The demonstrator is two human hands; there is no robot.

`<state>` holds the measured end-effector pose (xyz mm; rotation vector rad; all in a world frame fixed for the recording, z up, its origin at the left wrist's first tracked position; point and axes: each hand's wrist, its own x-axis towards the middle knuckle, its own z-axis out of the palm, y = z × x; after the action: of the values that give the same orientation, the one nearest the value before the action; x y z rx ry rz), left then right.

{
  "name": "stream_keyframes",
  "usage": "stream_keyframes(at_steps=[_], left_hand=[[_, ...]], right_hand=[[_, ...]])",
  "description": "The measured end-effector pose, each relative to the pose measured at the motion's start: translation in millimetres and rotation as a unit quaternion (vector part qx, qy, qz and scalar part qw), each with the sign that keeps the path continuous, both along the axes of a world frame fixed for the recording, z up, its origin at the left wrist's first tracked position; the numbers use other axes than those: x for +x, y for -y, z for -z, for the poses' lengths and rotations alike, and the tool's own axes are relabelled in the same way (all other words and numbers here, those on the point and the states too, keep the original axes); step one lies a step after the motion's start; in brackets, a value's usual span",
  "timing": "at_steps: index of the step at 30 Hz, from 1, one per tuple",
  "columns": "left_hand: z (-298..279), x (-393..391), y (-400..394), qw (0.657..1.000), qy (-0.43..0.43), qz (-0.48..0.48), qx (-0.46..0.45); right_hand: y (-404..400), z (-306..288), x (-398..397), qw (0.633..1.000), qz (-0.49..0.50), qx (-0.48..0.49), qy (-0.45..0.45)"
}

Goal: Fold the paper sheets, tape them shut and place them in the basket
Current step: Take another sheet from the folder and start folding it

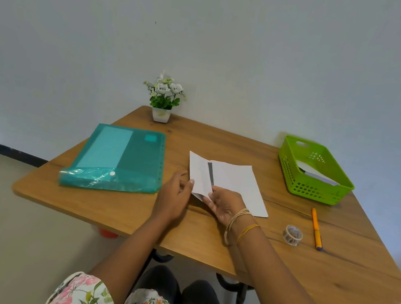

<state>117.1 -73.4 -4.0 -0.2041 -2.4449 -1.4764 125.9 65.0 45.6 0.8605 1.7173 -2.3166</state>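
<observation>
Sheet (228, 182): no print readable; only a dark grey stripe along the fold
Folder (119, 157): a pale square patch near its far corner, perhaps a label; nothing legible on it
Tape (292, 235): a faint pattern on the roll; no words made out
Pen (316, 228): no brand visible
Basket (293, 172): no marking; papers (316, 173) inside show no text
Pot (160, 115): plain

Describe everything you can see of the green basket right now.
The green basket is rectangular, plastic by its look, with lattice-holed walls and a handle slot in the far end wall. It sits upright at the far right corner of the wooden table, angled to the edges. Inside lie white folded papers, how many I cannot tell. Neither hand touches it; the tape roll and pen lie nearer the person.
</observation>
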Motion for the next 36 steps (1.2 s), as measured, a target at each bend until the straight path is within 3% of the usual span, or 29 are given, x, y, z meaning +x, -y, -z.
stream_keyframes(at_steps=[2,5,7,9,11,15,19,24,30,36], left_hand=[[-1,0,0,1.000,0.006,-0.004,0.017],[-1,0,1,1.000,0.008,-0.004,0.024],[-1,-1,1,1.000,0.016,-0.003,0.026],[0,-1,1,0.999,0.018,-0.002,0.031],[0,-1,1,0.999,0.015,0.003,0.038],[-1,1,2,0.998,0.001,0.019,0.057],[-2,2,2,0.997,0.007,0.045,0.067],[-1,2,1,0.996,0.020,0.058,0.068],[-2,5,0,0.998,0.018,0.047,0.021],[-2,5,0,0.998,0.027,0.048,-0.018]], right_hand=[[1,2,3,0.997,-0.044,0.052,-0.022],[3,11,6,0.963,-0.089,0.249,-0.054],[4,12,7,0.888,-0.131,0.435,-0.074],[8,10,12,0.805,-0.169,0.561,-0.092],[10,10,16,0.783,-0.182,0.583,-0.115],[11,11,23,0.801,-0.226,0.525,-0.178],[12,13,26,0.745,-0.243,0.599,-0.165],[12,13,26,0.826,-0.111,0.525,-0.174],[3,7,22,0.923,0.001,0.372,-0.100],[-6,10,24,0.935,-0.031,0.351,-0.044]])
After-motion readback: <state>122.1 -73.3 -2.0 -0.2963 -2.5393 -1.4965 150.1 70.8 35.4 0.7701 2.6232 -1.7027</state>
